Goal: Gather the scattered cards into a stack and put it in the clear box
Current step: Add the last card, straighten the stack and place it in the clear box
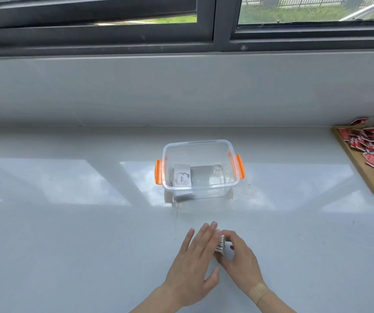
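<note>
A clear box with orange latches is being left open on the pale counter, a stack of cards already lying in its left end. Nearer the camera, a second card stack is being stood on edge, its long axis running away from the viewer. It is being pressed between the flattened left hand and the curled right hand.

Between our two hands, most of the card stack is hidden; only its edges show. At far right the wooden tray of red packets is cut off by the edge.
</note>
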